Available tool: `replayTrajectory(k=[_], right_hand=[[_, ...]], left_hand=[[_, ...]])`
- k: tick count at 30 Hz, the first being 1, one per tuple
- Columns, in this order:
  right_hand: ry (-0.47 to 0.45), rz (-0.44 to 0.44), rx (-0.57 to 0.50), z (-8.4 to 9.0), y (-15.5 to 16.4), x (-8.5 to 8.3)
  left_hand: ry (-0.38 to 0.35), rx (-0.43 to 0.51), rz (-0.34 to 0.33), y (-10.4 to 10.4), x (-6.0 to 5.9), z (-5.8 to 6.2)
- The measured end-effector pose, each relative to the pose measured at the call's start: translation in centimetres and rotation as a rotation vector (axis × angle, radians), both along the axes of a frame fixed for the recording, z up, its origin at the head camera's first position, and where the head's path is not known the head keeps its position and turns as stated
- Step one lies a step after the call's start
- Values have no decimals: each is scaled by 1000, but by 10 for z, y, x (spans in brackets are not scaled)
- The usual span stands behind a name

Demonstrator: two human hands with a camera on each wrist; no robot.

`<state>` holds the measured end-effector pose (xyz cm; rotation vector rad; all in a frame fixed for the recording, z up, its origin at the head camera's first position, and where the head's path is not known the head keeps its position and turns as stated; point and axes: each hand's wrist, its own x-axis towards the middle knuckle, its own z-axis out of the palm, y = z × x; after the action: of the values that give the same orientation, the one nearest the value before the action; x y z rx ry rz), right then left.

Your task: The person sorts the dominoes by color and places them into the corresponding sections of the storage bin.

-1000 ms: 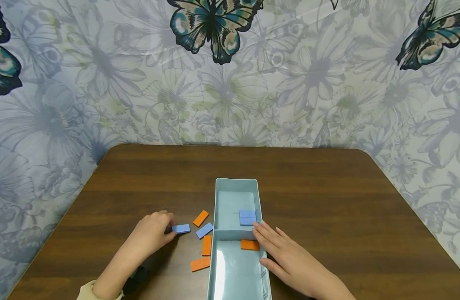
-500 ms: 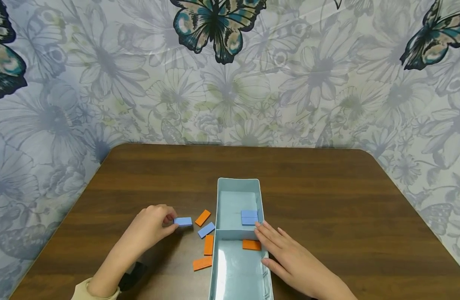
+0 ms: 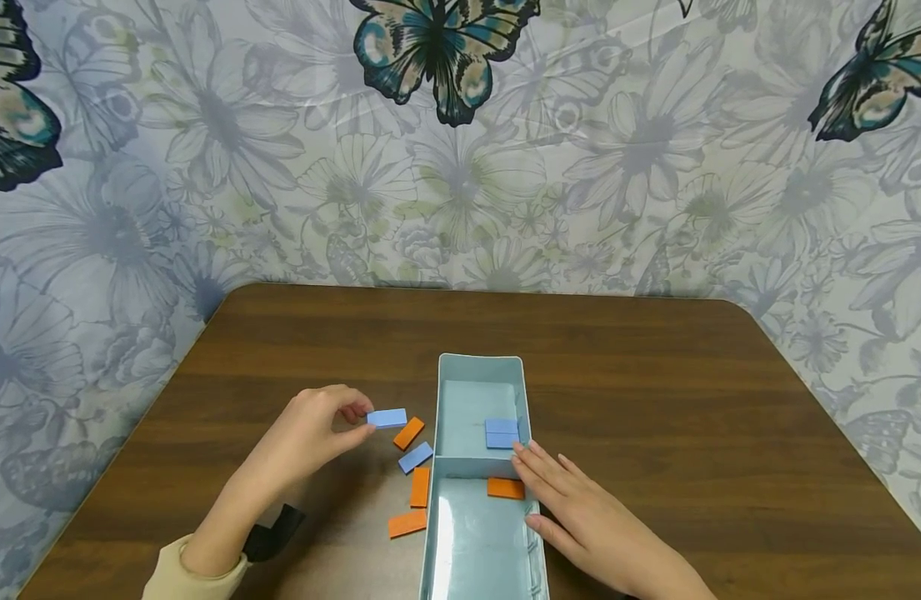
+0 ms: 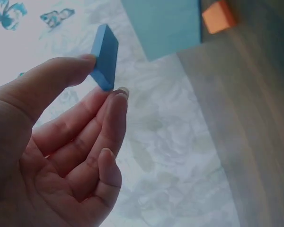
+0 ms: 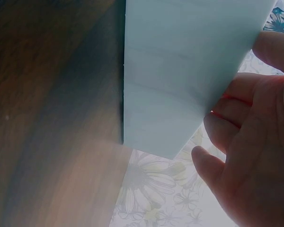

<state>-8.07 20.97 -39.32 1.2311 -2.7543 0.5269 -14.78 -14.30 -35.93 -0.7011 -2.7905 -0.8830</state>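
My left hand (image 3: 313,429) pinches a blue rectangular block (image 3: 387,418) between thumb and fingertips, and the left wrist view shows that blue block (image 4: 105,57) held clear of the table. My right hand (image 3: 588,521) rests with straight fingers on the right rim of a light blue tray (image 3: 478,468), which a cross wall splits into two compartments. In the right wrist view the fingers touch the tray's side wall (image 5: 175,85). Two blue blocks (image 3: 501,433) lie side by side in the far compartment. One orange block (image 3: 506,488) lies in the near compartment, beside the cross wall.
Left of the tray on the brown table (image 3: 618,375) lie a loose blue block (image 3: 416,457) and orange blocks: one at the back (image 3: 409,433), one against the tray (image 3: 419,487), one nearer the front (image 3: 407,524). A patterned wall (image 3: 280,167) stands behind.
My left hand has lifted the blue block off the table and moved it forward and right, toward the tray. The right hand stays on the rim. The head view has shifted slightly.
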Motion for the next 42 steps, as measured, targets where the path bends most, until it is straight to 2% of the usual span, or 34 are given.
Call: replayTrajectory(k=[5,13,21,26,32,37,42], right_hand=[[-21,-16,5,0,1,0],[-19,-1,3,-1,0,0],[-34,-12,6,-1,1,0],[-3,-9,1,-3,2,0],[1,-13,-5,-3,2,0],[3,-5,-14,-2,1,0],[0,-4,-14,-2,1,0]], left_hand=[[29,50,-38,15,-9,6],[11,98,-89,44,-25,13],[26,75,-160,74,-44,7],[90,-16,-196,96,-56,-3],[217,-236,-227,119,-66,-12],[245,-357,-233,133,-70,-16],[258,-403,-245,142,-74,-23]])
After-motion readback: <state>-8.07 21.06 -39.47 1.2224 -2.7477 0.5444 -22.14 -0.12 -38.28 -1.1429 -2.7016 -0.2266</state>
